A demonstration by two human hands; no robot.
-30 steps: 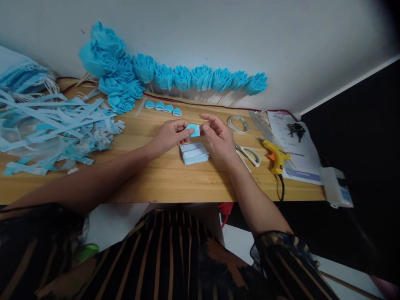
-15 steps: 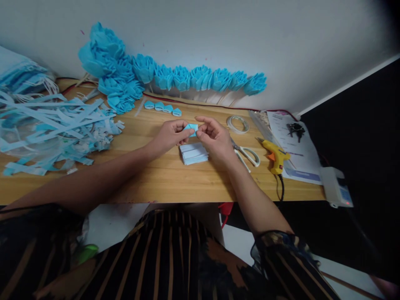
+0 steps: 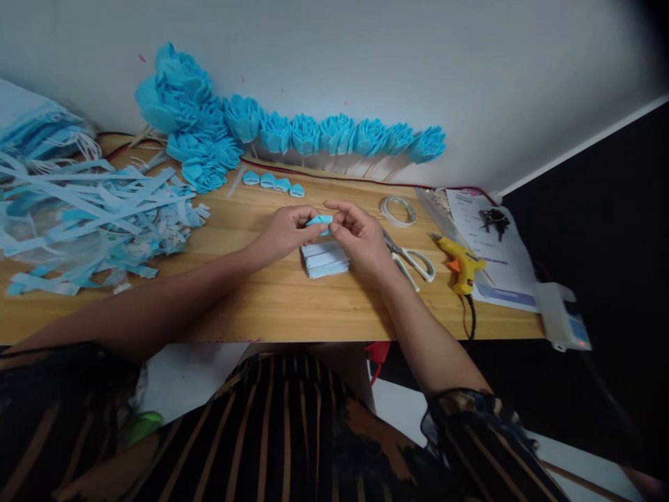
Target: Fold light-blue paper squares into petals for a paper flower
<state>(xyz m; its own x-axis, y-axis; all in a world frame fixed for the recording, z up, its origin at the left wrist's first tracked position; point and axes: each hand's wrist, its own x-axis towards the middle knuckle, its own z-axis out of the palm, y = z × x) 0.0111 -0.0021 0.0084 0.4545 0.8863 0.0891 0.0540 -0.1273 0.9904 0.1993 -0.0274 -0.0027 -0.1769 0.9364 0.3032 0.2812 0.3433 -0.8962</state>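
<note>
Between my two hands is a small folded blue petal [image 3: 320,219], held above the table. My left hand [image 3: 290,230] pinches its left side, thumb laid across the front. The thumb and fingers of my right hand [image 3: 359,233] close on its right edge. Just below lies a stack of pale rectangular pieces [image 3: 325,259]. Farther back, several finished folded petals [image 3: 274,183] sit in a short row. Scissors with white handles [image 3: 418,263] lie to the right of my right hand, partly behind it.
Blue fabric flowers [image 3: 337,134] on sticks lean along the wall. Cut strips [image 3: 99,216] are heaped at left beside stacked face masks [image 3: 36,125]. At right are a tape roll [image 3: 398,210], a yellow glue gun [image 3: 463,263], keys [image 3: 494,222] on a paper sheet [image 3: 502,279], and a white box [image 3: 564,317].
The blue petal has tipped in my fingers and now shows a narrower face. Both hands stay in nearly the same place; the view has shifted slightly.
</note>
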